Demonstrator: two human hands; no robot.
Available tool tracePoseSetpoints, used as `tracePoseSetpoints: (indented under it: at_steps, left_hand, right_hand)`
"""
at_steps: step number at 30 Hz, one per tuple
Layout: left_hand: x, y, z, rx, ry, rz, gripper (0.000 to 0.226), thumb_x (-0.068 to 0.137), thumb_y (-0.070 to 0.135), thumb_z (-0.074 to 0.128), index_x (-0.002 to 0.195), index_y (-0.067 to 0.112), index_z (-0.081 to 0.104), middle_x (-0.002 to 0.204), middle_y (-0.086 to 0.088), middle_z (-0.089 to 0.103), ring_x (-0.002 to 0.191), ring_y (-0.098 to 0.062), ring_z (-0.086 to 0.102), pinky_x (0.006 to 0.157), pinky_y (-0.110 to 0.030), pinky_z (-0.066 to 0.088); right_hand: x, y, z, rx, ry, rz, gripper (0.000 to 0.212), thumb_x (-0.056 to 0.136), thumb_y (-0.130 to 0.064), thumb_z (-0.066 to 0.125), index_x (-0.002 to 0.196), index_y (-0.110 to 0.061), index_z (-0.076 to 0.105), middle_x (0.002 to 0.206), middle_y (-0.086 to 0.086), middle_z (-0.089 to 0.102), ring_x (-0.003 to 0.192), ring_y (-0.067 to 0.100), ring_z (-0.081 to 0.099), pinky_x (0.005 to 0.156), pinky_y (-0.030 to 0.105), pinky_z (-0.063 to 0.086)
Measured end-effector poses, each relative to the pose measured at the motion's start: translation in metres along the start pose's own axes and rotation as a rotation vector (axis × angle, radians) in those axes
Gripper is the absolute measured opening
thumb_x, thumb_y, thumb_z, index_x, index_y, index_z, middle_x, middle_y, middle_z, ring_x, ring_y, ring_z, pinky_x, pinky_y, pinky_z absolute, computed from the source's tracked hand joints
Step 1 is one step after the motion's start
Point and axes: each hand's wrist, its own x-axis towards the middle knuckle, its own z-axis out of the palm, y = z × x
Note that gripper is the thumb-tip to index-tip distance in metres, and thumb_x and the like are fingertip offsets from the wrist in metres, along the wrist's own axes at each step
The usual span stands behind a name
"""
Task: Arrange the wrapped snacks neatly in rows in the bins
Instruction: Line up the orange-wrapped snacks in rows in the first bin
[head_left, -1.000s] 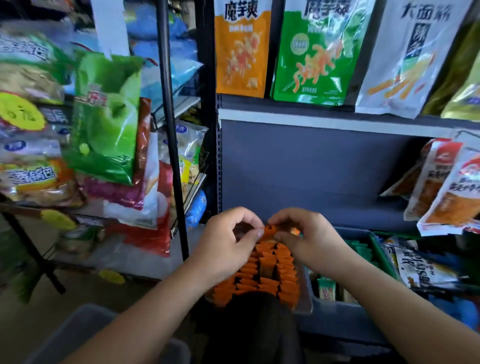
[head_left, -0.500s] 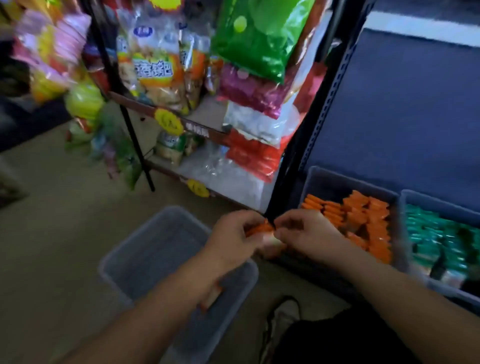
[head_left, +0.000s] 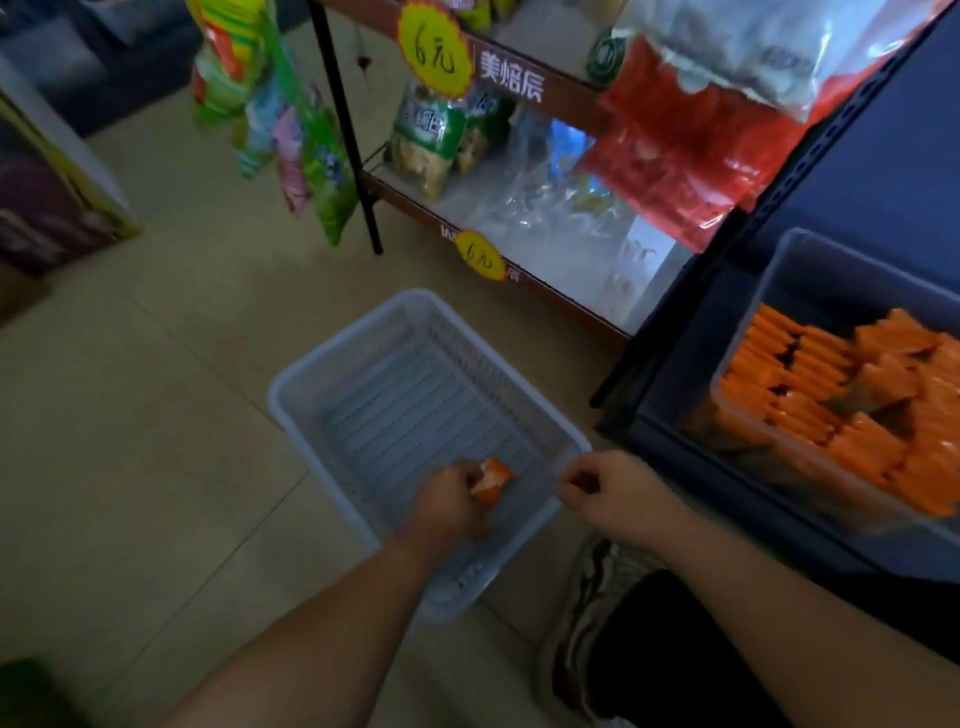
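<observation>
Wrapped snack (head_left: 492, 479), orange-white, in left hand's (head_left: 448, 506) grip; right hand (head_left: 605, 491) curled, contents unclear

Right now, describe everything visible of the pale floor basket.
The basket is pale grey plastic, rectangular, with a rounded rim, perforated walls and a slotted bottom. It sits flat on the beige tiles, beside the dark shelf. The left hand holds an orange snack over its bottom; the right hand hovers by its right corner.

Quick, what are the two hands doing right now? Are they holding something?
Left hand: grips an orange wrapped snack.
Right hand: fingers curled; cannot tell if it holds anything.
</observation>
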Motion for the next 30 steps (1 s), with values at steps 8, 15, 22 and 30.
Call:
tracePoseSetpoints:
  at_steps: [8, 15, 22, 30]
  left_hand:
    - [0.007, 0.095, -0.011, -0.120, 0.069, 0.209, 0.022, 0.085, 0.027, 0.072, 0.103, 0.016, 0.076, 0.095, 0.001, 0.077, 0.092, -0.017, 0.072, 0.089, -0.036, 0.059]
    - [-0.020, 0.263, 0.008, -0.249, 0.061, 0.674, 0.011, 0.087, 0.024, 0.076, 0.098, 0.027, 0.076, 0.087, 0.018, 0.072, 0.083, 0.008, 0.067, 0.079, -0.012, 0.051]
    - [-0.002, 0.366, 0.064, -0.104, -0.123, 0.723, 0.021, 0.093, 0.021, 0.075, 0.114, 0.020, 0.071, 0.096, 0.017, 0.065, 0.085, 0.005, 0.062, 0.081, -0.018, 0.053]
    - [0.069, 0.427, 0.133, 0.411, -0.120, 0.772, 0.035, 0.096, 0.039, 0.069, 0.128, 0.026, 0.068, 0.130, 0.007, 0.068, 0.120, -0.012, 0.061, 0.093, -0.025, 0.049]
  right_hand:
    - [-0.016, 0.019, -0.079, -0.154, 0.037, -0.064, 0.014, 0.098, -0.039, 0.063, 0.097, -0.029, 0.072, 0.094, -0.011, 0.070, 0.089, 0.009, 0.066, 0.078, 0.029, 0.053]
    - [-0.077, 0.077, -0.201, -0.127, 0.254, -0.063, 0.013, 0.097, -0.034, 0.065, 0.093, -0.025, 0.073, 0.079, -0.011, 0.065, 0.079, 0.008, 0.059, 0.071, 0.023, 0.044]
    - [-0.106, 0.190, -0.272, -0.010, 0.407, 0.079, 0.025, 0.091, -0.038, 0.065, 0.081, -0.017, 0.074, 0.080, -0.001, 0.072, 0.080, 0.016, 0.067, 0.079, 0.036, 0.054]
    - [-0.099, 0.255, -0.286, 0.312, 0.426, 0.175, 0.015, 0.092, -0.031, 0.070, 0.082, -0.021, 0.076, 0.082, 0.004, 0.075, 0.081, 0.020, 0.073, 0.080, 0.038, 0.059]
